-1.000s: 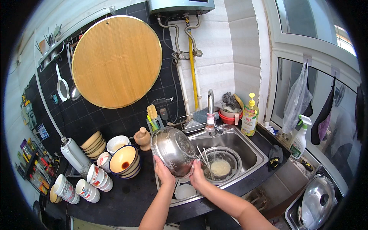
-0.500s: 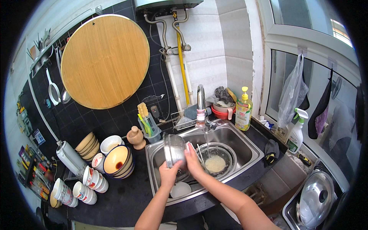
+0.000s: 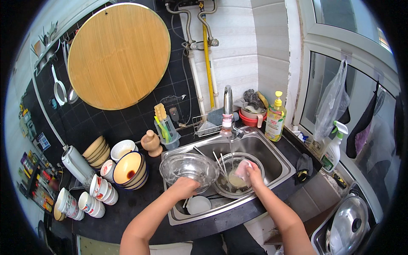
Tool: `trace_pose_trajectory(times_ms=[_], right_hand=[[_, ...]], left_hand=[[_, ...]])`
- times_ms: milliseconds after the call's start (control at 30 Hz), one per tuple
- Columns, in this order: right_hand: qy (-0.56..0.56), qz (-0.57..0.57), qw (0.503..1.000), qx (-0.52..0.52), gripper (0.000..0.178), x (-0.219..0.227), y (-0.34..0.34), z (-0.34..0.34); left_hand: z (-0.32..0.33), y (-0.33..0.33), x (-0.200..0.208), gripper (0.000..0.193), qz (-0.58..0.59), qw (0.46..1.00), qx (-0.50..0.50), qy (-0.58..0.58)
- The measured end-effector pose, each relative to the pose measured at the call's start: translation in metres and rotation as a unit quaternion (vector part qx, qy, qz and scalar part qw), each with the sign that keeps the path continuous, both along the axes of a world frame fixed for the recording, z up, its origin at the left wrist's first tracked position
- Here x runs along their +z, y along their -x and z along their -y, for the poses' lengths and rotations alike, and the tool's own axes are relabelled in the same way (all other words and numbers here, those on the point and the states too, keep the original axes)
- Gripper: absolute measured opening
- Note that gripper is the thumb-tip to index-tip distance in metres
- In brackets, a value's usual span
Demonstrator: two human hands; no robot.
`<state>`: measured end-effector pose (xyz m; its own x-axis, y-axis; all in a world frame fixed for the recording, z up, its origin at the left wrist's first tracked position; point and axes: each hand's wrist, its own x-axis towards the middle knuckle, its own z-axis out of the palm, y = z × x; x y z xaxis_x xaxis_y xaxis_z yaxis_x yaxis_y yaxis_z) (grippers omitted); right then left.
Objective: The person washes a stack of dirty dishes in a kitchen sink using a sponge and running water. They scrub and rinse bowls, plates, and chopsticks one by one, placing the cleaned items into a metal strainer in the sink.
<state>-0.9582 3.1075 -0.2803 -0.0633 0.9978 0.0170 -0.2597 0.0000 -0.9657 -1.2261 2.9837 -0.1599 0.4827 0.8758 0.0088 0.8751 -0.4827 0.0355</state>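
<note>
My left hand [image 3: 187,187] grips the near rim of a shiny metal bowl [image 3: 187,168], which is tilted above the left part of the steel sink [image 3: 280,163]. A pink cloth [image 3: 243,170] is pinched in my right hand [image 3: 255,175], over a metal basin [image 3: 260,166] of cloudy water inside the sink. Water runs from the faucet [image 3: 228,102] into that basin. Thin sticks like chopsticks [image 3: 216,158] lean on the basin's left side. Below the bowl, a white dish [image 3: 199,205] lies on the sink bottom. My left fingers are partly hidden by the bowl's rim.
Stacked bowls [image 3: 129,170] and several cups [image 3: 91,205] stand left of the sink, beside a wooden mortar [image 3: 151,143] and a utensil holder [image 3: 168,134]. A soap bottle [image 3: 275,121] stands at the back right corner, a spray bottle [image 3: 333,148] farther right. A lidded pan [image 3: 348,225] is at lower right.
The metal bowl has turned from its side to show its inside and moved slightly lower. My right hand has left it and moved right, over the basin, with the pink cloth. The view has shifted slightly.
</note>
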Motion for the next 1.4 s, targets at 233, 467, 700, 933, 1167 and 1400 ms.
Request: trace_pose_trajectory(times_ms=[233,467,700,933,1167,1400], right_hand=[[0.021,-0.008,0.999,-0.028,0.031,-0.005,-0.029,-0.009],[0.076,-0.077,0.993,-0.039,0.032,0.004,-0.046,-0.009],[0.093,-0.117,0.988,-0.048,0.033,-0.005,-0.053,-0.015],[0.117,-0.155,0.981,-0.029,0.033,-0.006,-0.054,-0.015],[0.145,-0.179,0.973,-0.018,0.036,0.001,-0.053,-0.009],[0.174,-0.188,0.967,-0.019,0.036,-0.004,-0.052,-0.014]], left_hand=[[-0.014,0.002,-0.026,0.007,-0.219,0.974,-0.017,0.053],[-0.027,0.010,-0.060,0.014,-0.327,0.941,-0.003,0.086],[-0.036,0.019,-0.094,0.016,-0.398,0.912,0.008,0.099],[-0.036,0.018,-0.065,0.024,-0.311,0.935,0.045,0.165],[-0.089,-0.020,-0.052,0.019,-0.165,0.985,-0.040,-0.034],[-0.179,-0.056,-0.112,0.013,-0.209,0.958,-0.124,-0.151]])
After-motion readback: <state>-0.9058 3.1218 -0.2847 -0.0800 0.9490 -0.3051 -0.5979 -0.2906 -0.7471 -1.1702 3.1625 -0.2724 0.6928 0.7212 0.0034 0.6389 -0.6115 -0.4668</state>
